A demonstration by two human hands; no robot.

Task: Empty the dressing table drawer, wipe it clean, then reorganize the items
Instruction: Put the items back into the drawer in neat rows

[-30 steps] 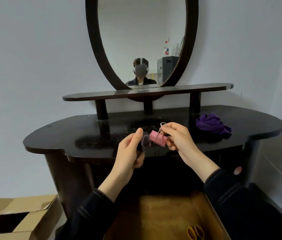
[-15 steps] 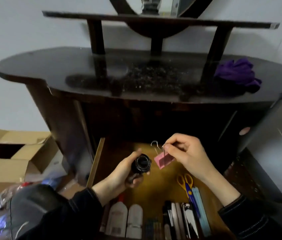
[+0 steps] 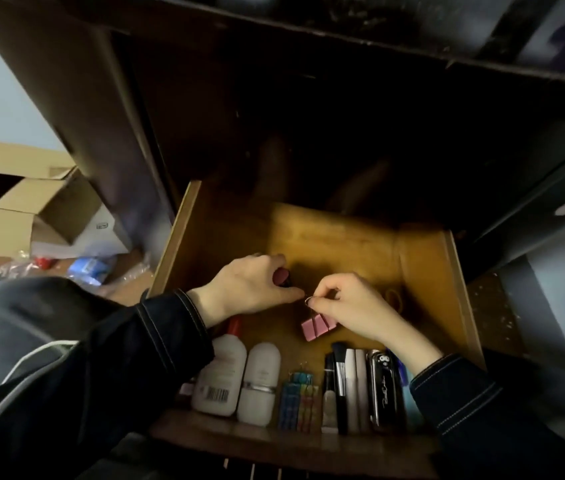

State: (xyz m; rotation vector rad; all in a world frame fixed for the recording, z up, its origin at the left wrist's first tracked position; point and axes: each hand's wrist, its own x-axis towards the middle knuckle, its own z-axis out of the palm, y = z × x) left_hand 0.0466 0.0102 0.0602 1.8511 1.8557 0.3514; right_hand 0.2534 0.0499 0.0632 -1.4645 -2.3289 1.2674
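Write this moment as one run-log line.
left hand: grips small dark round jar | right hand: pinches pink metal binder clip | place: open wooden drawer

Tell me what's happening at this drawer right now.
A person is working over the open wooden drawer, apparently arranging things in it. The right hand pinches the wire handle of the pink binder clips, held low over the drawer floor near the middle. The left hand, just beside it, grips a small dark item mostly hidden under the fingers. Along the front edge, white bottles, a brush and a black case lie in a row.
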